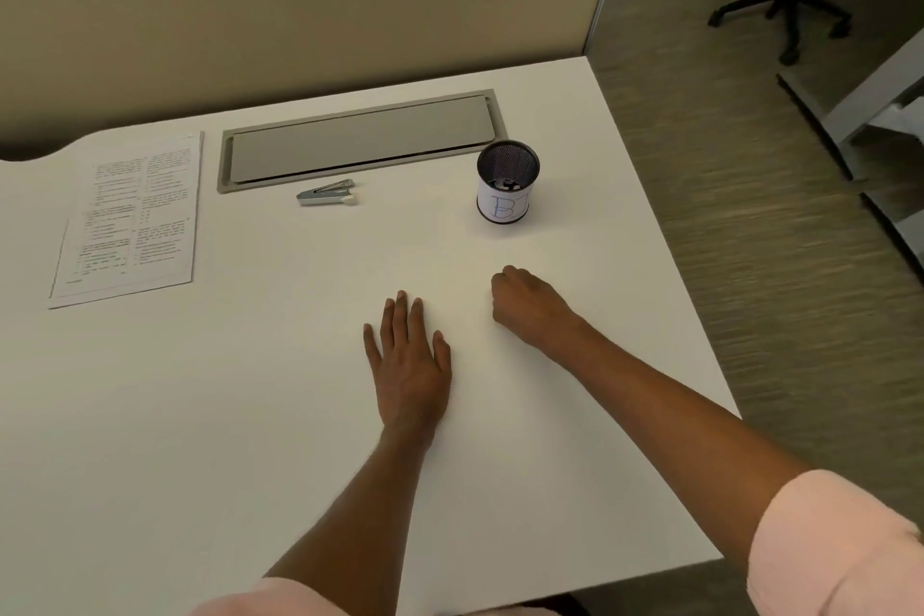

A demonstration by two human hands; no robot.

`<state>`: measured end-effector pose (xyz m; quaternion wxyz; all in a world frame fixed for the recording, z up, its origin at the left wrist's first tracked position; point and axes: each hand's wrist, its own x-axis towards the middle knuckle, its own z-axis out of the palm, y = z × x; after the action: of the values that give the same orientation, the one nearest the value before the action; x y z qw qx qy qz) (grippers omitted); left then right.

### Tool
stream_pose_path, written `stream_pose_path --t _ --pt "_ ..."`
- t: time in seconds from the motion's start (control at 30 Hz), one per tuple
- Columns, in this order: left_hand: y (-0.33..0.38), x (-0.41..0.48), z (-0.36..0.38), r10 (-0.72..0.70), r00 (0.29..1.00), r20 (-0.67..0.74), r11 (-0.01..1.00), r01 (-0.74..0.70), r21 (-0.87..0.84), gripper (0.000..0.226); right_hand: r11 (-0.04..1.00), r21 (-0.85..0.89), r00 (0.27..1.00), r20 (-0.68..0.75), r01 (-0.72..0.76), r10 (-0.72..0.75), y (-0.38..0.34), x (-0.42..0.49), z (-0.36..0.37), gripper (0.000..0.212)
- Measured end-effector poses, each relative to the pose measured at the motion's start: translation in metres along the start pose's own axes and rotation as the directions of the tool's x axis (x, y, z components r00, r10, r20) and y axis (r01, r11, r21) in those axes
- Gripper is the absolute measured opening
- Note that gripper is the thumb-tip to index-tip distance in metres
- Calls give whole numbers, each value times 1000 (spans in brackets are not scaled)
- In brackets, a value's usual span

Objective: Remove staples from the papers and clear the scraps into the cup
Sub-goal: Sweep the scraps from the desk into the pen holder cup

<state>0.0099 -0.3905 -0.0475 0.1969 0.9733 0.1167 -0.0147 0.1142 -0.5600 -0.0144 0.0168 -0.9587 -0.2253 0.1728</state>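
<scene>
A printed stack of papers [130, 220] lies at the left of the white desk [250, 415]. A grey metal staple remover [327, 194] rests near the desk's middle back. A black mesh cup [507, 180] with a white label marked "B" stands to the right, with small dark bits visible inside. My left hand [410, 365] lies flat on the desk, palm down, fingers apart. My right hand [530, 308] is curled into a loose fist on the desk, below the cup; whether it holds anything is hidden.
A grey cable hatch [360, 140] is set into the desk behind the staple remover. A beige partition [300, 30] rises at the back. The desk's right edge drops to carpet, where a black office chair [795, 0] and white furniture [870, 100] stand.
</scene>
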Motion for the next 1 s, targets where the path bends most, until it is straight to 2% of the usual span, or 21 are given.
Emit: stream_pose_path --t 0.1,0.2,0.27,0.3,0.43,0.57,0.63,0.73,0.83,1.0 --pt "7 3 -5 -38 999 6 997 39 -62 56 969 235 997 9 -73 73 1 -7 -4 28" --pt "22 6 -12 7 1000 8 989 -6 -146 47 808 548 954 -58 -216 294 19 -15 -7 5" --pt "36 8 -14 94 993 68 972 -77 -224 41 634 735 890 -94 -240 447 33 -24 -1 7" --pt "43 10 -14 126 987 101 960 -95 -265 39 577 783 873 -94 -232 479 37 -30 3 10" --pt "66 20 -9 121 979 164 922 -50 -384 29 506 841 854 -110 -194 509 39 -43 12 10" --pt "78 30 -3 84 988 131 919 -26 -392 19 494 848 848 -109 -193 518 36 -48 18 8" --pt "80 34 -2 78 988 130 927 -24 -374 13 488 851 838 -116 -193 533 34 -48 19 8" --pt "81 39 0 74 987 144 953 -28 -303 23 478 857 839 -106 -195 533 34 -48 23 8" --pt "82 47 -2 98 980 175 965 -51 -259 18 470 863 844 -103 -187 526 34 -49 26 8" --pt "83 56 -8 237 953 188 967 -214 -137 18 466 866 855 -93 -183 510 35 -48 28 8"
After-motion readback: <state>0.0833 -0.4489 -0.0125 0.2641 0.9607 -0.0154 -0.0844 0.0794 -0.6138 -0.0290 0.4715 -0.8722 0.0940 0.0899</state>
